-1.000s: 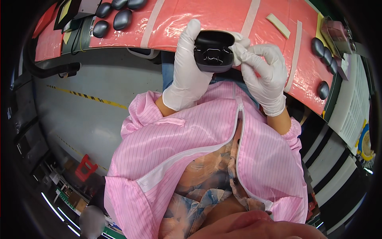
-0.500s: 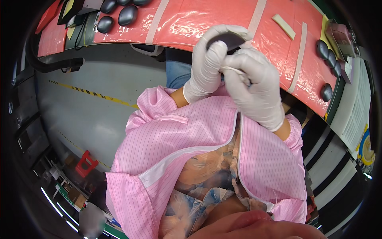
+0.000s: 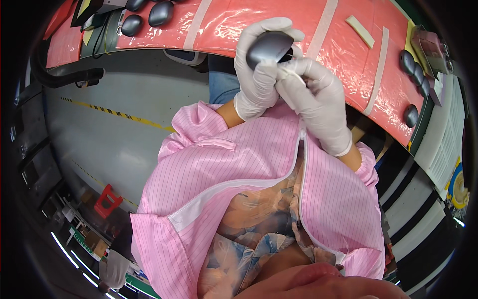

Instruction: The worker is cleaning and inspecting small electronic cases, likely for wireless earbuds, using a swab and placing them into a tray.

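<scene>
Held up over the near edge of the table is a glossy dark grey rounded case, resembling an earbud case. My left hand, in a white glove, is closed around its left side and underside. From the right, my white-gloved right hand reaches the lower right edge of the case with its fingers pinched. A thin white piece, perhaps a cloth or swab, shows between the right fingers. A dark part at the right of the case is mostly hidden by those fingers.
The table has a shiny red covering with pale tape strips. Similar dark rounded cases lie at the back left, and several more at the right. A pale bar lies on the covering. A red stool stands on the floor.
The case has turned from showing its dark flat side to showing its glossy grey outer shell. Both hands have shifted slightly up and left, still on it.
</scene>
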